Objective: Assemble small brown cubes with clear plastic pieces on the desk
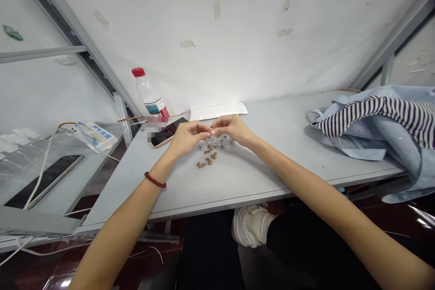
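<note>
Over the middle of the table, my left hand [188, 137] and my right hand [234, 128] meet fingertip to fingertip. Both are closed in a pinch around a small clear bottle [213, 132], mostly covered by the fingers. Just below and behind the fingers lie several more tiny clear bottles [227, 147], some with brown at their necks. Nearer to me is a loose scatter of small brown corks [211, 157]. A beaded bracelet [155, 180] circles my left wrist.
A phone [166, 135] lies left of my hands, beside a red-capped water bottle [149, 93]. Behind them rests a flat white packet [219, 111] along the wall. Striped and light-blue cloth [374, 118] is heaped at right. A power strip [98, 136] and another phone [44, 181] are farther left.
</note>
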The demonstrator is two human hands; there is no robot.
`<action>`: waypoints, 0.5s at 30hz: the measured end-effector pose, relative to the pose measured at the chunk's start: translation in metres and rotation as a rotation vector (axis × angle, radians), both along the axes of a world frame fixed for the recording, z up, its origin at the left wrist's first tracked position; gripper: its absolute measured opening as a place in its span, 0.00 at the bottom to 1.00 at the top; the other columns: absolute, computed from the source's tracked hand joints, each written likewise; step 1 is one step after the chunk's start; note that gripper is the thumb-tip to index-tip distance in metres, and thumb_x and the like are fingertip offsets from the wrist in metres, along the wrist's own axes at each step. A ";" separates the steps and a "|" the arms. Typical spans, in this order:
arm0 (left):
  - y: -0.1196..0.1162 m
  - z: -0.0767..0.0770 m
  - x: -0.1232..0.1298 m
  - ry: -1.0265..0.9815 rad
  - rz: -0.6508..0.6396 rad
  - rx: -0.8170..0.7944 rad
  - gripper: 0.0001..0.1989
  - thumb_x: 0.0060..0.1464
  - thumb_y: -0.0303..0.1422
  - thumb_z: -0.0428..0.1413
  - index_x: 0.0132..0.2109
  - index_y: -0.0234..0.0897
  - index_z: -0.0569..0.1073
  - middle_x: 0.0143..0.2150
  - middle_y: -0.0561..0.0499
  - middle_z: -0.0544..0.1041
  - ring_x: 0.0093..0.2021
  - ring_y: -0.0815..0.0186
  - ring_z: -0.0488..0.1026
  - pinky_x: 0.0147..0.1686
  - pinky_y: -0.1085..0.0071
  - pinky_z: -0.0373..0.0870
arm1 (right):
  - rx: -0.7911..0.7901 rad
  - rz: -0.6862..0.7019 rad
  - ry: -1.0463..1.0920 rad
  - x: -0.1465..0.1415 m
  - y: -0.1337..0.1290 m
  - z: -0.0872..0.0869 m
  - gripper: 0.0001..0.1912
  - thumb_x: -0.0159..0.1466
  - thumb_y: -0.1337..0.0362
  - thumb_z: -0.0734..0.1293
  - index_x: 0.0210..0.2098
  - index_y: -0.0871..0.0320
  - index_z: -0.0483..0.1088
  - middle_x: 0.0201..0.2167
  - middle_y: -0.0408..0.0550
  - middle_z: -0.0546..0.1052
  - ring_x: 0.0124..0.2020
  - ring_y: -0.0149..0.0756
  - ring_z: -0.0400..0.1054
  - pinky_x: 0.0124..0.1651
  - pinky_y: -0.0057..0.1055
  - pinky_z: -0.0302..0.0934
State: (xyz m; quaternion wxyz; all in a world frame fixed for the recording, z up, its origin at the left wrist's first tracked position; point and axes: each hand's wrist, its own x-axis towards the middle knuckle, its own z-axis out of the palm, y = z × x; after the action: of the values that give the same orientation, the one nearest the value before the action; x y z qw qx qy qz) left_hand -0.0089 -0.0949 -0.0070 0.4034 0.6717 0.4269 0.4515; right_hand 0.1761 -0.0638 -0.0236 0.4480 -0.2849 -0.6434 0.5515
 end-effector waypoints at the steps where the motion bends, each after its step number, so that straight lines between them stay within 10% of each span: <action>1: 0.000 0.000 0.000 -0.009 -0.001 -0.009 0.12 0.39 0.35 0.67 0.31 0.33 0.76 0.28 0.48 0.80 0.30 0.63 0.77 0.36 0.64 0.76 | -0.016 0.007 0.004 0.000 0.000 0.000 0.11 0.46 0.65 0.75 0.28 0.60 0.74 0.22 0.41 0.75 0.25 0.28 0.67 0.33 0.32 0.63; 15: -0.007 0.004 0.000 0.036 0.001 -0.046 0.13 0.38 0.35 0.68 0.32 0.35 0.75 0.30 0.47 0.82 0.34 0.58 0.80 0.39 0.62 0.76 | -0.027 0.115 -0.097 0.008 0.000 0.008 0.12 0.45 0.67 0.77 0.28 0.61 0.75 0.21 0.42 0.76 0.24 0.28 0.68 0.31 0.30 0.63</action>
State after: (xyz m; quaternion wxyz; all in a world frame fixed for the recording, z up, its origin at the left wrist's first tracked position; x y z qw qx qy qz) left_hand -0.0088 -0.1015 -0.0026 0.4106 0.6701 0.4446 0.4297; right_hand 0.1842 -0.0639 -0.0157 0.3801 -0.2799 -0.6722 0.5704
